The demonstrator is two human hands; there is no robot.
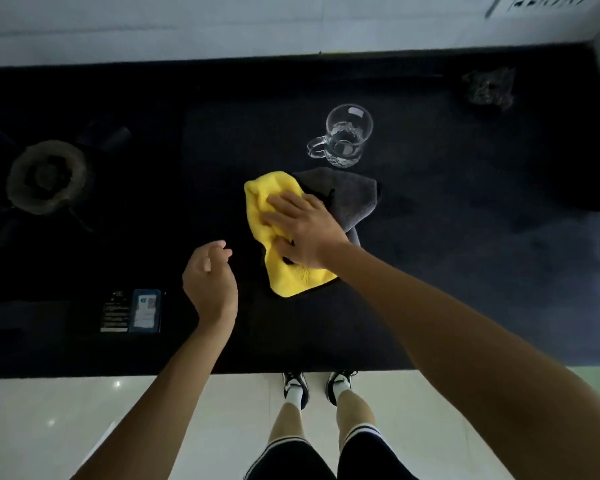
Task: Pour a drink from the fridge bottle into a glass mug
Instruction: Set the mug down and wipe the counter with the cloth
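1. Standing on the pale tiled floor (84,410), the person faces the near edge of a dark matte surface (465,271).
2. Near and left of centre, the left hand (208,282) hovers over the surface with loosely curled fingers and holds nothing. A small blue card or phone (147,310) lies left of it.
3. Just beyond, the right hand (303,230) presses a crumpled yellow-and-grey microfibre cloth (291,282) onto the surface, fingers laid flat across the yellow side.
4. This looks like wiping round the pouring spot. It goes best with even palm pressure and short strokes drawn toward the near edge, so the cloth's far grey corner does not nudge the mug.
5. Farther on, just beyond the cloth and apart from it, the clear glass mug (347,136) stands upright, handle to the left. I cannot tell whether it holds liquid.
6. The fridge bottle is not in view.
7. Far left sits a round metal stove burner (47,176); far right, a crumpled clear wrapper (487,88).
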